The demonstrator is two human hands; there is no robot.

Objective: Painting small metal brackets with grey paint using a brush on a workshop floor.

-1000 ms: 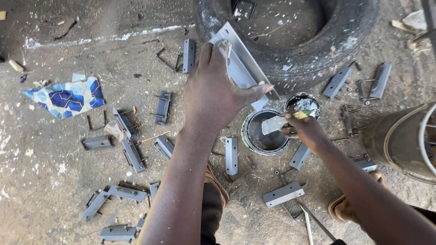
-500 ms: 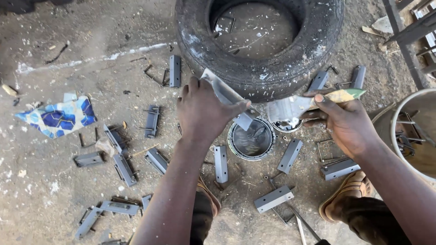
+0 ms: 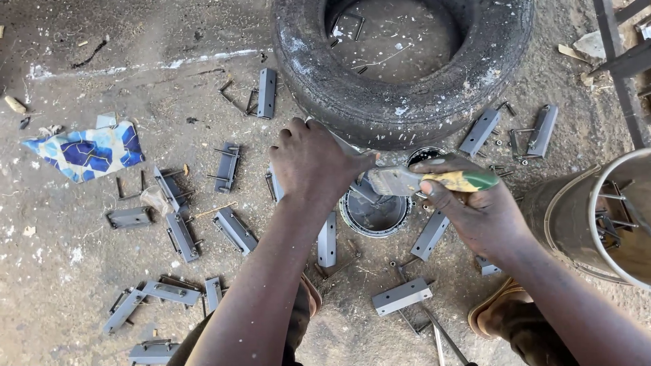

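Observation:
My left hand [image 3: 313, 165] grips a grey metal bracket [image 3: 347, 148], mostly hidden under the palm, held just above an open paint tin [image 3: 375, 213] of grey paint. My right hand [image 3: 478, 210] holds a paintbrush [image 3: 434, 180] with a yellow and green handle. Its grey bristles point left and touch the bracket by my left thumb. A second small tin [image 3: 424, 155] sits behind the brush, against the old tyre [image 3: 400, 102].
Several grey painted brackets [image 3: 234, 229] lie scattered on the dirt floor, one [image 3: 401, 296] near my knee. A blue patterned cloth [image 3: 88, 150] lies at the left. A metal drum [image 3: 597, 217] stands at the right, next to my sandalled foot [image 3: 491, 315].
The view has shifted so the tyre sits higher. My right hand brought the brush from the small tin to the bracket, and my left hand lowered the bracket over the paint tin.

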